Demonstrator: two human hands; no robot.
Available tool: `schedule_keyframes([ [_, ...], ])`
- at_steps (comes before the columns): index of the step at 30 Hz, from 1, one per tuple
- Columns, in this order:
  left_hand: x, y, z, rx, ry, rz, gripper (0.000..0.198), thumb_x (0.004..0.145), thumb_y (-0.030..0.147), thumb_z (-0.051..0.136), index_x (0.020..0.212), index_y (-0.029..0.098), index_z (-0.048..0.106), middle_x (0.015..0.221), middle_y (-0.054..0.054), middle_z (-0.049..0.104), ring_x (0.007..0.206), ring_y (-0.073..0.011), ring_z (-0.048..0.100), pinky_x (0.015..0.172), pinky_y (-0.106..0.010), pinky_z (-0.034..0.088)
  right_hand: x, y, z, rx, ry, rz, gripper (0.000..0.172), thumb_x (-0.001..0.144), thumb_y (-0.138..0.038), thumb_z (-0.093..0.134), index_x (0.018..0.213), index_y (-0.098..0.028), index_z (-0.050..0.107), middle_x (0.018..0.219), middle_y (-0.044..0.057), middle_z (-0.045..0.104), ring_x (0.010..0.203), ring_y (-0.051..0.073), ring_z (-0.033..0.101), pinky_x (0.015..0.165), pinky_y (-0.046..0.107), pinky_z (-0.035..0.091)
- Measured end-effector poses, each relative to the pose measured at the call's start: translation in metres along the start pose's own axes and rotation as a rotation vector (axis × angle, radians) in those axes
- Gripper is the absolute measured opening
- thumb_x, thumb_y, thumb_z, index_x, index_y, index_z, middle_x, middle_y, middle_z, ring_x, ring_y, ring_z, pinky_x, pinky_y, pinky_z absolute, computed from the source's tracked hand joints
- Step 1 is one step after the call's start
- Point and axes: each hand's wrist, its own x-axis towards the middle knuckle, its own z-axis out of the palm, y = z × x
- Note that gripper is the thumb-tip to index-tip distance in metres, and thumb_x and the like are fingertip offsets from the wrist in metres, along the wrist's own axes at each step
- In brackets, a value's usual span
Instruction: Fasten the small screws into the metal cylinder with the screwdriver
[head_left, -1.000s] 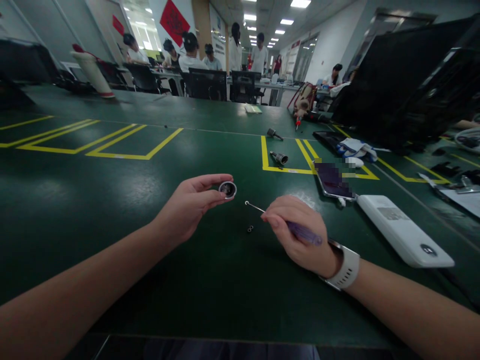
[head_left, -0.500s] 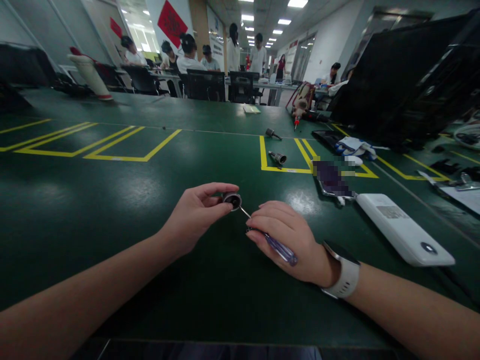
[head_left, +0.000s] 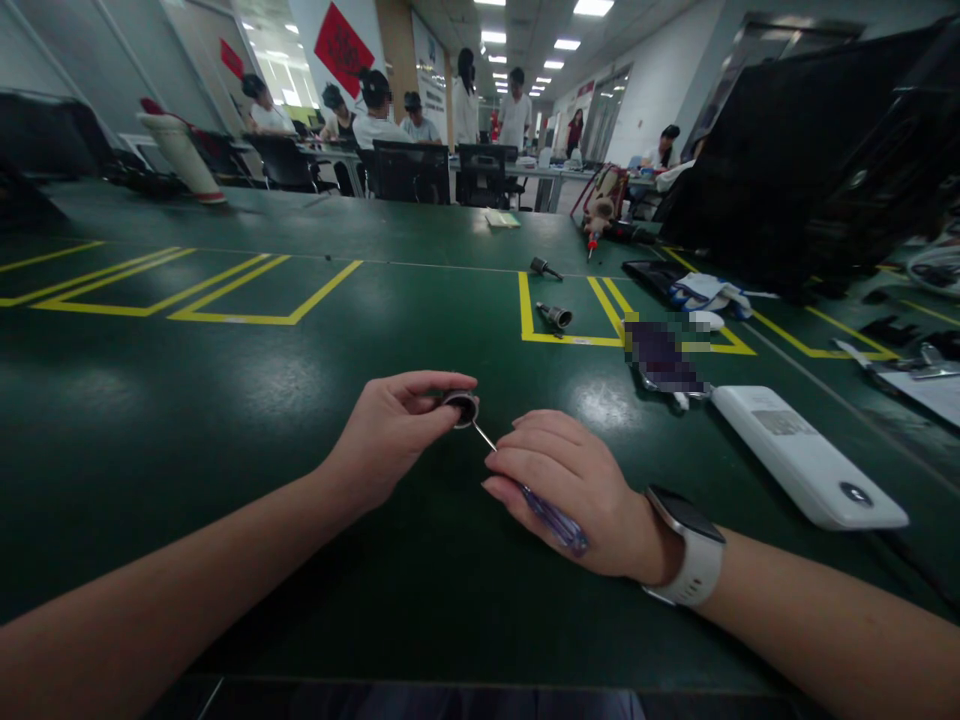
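Observation:
My left hand (head_left: 394, 430) pinches a small round metal cup-shaped part (head_left: 463, 408) between thumb and fingers, its dark hollow turned toward me. Wrapped in my right hand (head_left: 570, 490) is a screwdriver (head_left: 553, 522) with a clear purplish handle. Its thin shaft points up and left, and the tip meets the rim or inside of the metal part; exactly where it touches I cannot tell. Both hands are above the green table (head_left: 300, 590). Beyond them lie a cone-shaped metal part (head_left: 556, 316) within yellow tape lines and a smaller dark part with a stem (head_left: 545, 268).
At the right lie a phone (head_left: 664, 358), a white power bank (head_left: 806, 455), a glove (head_left: 711, 294) and a clipboard (head_left: 926, 385). A large black monitor (head_left: 795, 170) stands behind them. Several people sit or stand at tables in the background.
My right hand and the screwdriver have shifted slightly down and left. The metal part in my left hand has tilted and dropped a little.

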Motion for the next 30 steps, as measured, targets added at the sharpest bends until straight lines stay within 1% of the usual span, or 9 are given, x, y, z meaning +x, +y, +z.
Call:
schedule_keyframes([
  [5, -0.001, -0.001, 0.0, 0.012, -0.008, 0.004, 0.028, 0.059, 0.014, 0.069, 0.087, 0.014, 0.071, 0.084, -0.006, 0.074, 0.075, -0.0154, 0.067, 0.072, -0.025, 0.05, 0.0, -0.001, 0.0, 0.031, -0.014, 0.007, 0.008, 0.087, -0.018, 0.053, 0.09, -0.013, 0.06, 0.082, 0.008, 0.07, 0.078, 0.017, 0.063, 0.075, 0.035, 0.053],
  [7, 0.0, -0.001, 0.0, 0.019, -0.005, 0.0, 0.027, 0.059, 0.015, 0.069, 0.086, 0.014, 0.071, 0.083, -0.005, 0.074, 0.076, -0.016, 0.067, 0.072, -0.026, 0.051, 0.0, -0.003, -0.002, 0.111, 0.016, 0.062, 0.008, 0.087, -0.018, 0.054, 0.088, -0.014, 0.061, 0.081, 0.007, 0.069, 0.078, 0.017, 0.063, 0.075, 0.035, 0.052],
  [9, 0.001, -0.002, 0.0, 0.021, -0.004, 0.001, 0.027, 0.059, 0.016, 0.07, 0.086, 0.014, 0.071, 0.08, -0.005, 0.074, 0.075, -0.0161, 0.067, 0.072, -0.026, 0.051, 0.0, -0.001, -0.005, 0.255, 0.078, 0.238, 0.01, 0.087, -0.019, 0.053, 0.083, -0.015, 0.062, 0.077, 0.006, 0.068, 0.074, 0.016, 0.062, 0.072, 0.034, 0.05],
  [14, 0.005, -0.002, -0.003, -0.015, 0.012, -0.003, 0.025, 0.062, 0.014, 0.068, 0.087, 0.013, 0.069, 0.08, -0.005, 0.073, 0.075, -0.0167, 0.068, 0.074, -0.027, 0.053, -0.003, 0.019, 0.001, 0.788, 0.238, 0.935, 0.022, 0.083, -0.035, 0.059, 0.068, -0.019, 0.059, 0.057, -0.003, 0.058, 0.055, 0.011, 0.056, 0.057, 0.026, 0.045],
  [17, 0.006, -0.002, -0.004, -0.073, -0.004, -0.012, 0.027, 0.063, 0.013, 0.069, 0.09, 0.013, 0.067, 0.087, -0.005, 0.072, 0.083, -0.0192, 0.068, 0.077, -0.03, 0.055, -0.005, 0.031, 0.008, 0.903, 0.263, 1.135, 0.026, 0.079, -0.036, 0.063, 0.061, -0.019, 0.055, 0.048, -0.006, 0.051, 0.048, 0.008, 0.05, 0.054, 0.024, 0.041],
  [19, 0.006, -0.002, -0.006, -0.1, -0.016, -0.028, 0.028, 0.064, 0.013, 0.069, 0.092, 0.013, 0.067, 0.089, -0.005, 0.071, 0.085, -0.0196, 0.068, 0.077, -0.03, 0.055, -0.006, 0.034, 0.011, 0.918, 0.256, 1.188, 0.027, 0.078, -0.035, 0.063, 0.059, -0.018, 0.054, 0.047, -0.006, 0.05, 0.047, 0.008, 0.049, 0.052, 0.023, 0.039],
  [22, 0.007, -0.003, -0.006, -0.111, -0.019, -0.063, 0.028, 0.064, 0.012, 0.069, 0.092, 0.012, 0.067, 0.089, -0.006, 0.071, 0.085, -0.0193, 0.068, 0.077, -0.029, 0.056, -0.006, 0.034, 0.011, 0.903, 0.22, 1.191, 0.027, 0.079, -0.036, 0.062, 0.06, -0.018, 0.054, 0.049, -0.005, 0.051, 0.047, 0.007, 0.049, 0.051, 0.022, 0.037],
  [28, 0.006, -0.001, -0.004, -0.107, -0.016, -0.091, 0.028, 0.064, 0.013, 0.07, 0.091, 0.012, 0.067, 0.091, -0.007, 0.071, 0.085, -0.0198, 0.067, 0.08, -0.03, 0.055, -0.007, 0.033, 0.007, 0.716, 0.069, 1.076, 0.031, 0.082, -0.043, 0.056, 0.066, -0.016, 0.056, 0.053, -0.004, 0.054, 0.05, 0.009, 0.051, 0.051, 0.023, 0.039],
  [30, 0.006, 0.001, -0.004, -0.105, -0.008, -0.1, 0.028, 0.063, 0.013, 0.071, 0.091, 0.012, 0.068, 0.091, -0.008, 0.071, 0.085, -0.0196, 0.067, 0.081, -0.031, 0.055, -0.005, 0.029, 0.005, 0.606, 0.011, 1.0, 0.033, 0.085, -0.043, 0.053, 0.065, -0.016, 0.056, 0.053, -0.003, 0.053, 0.048, 0.009, 0.049, 0.048, 0.023, 0.038],
])
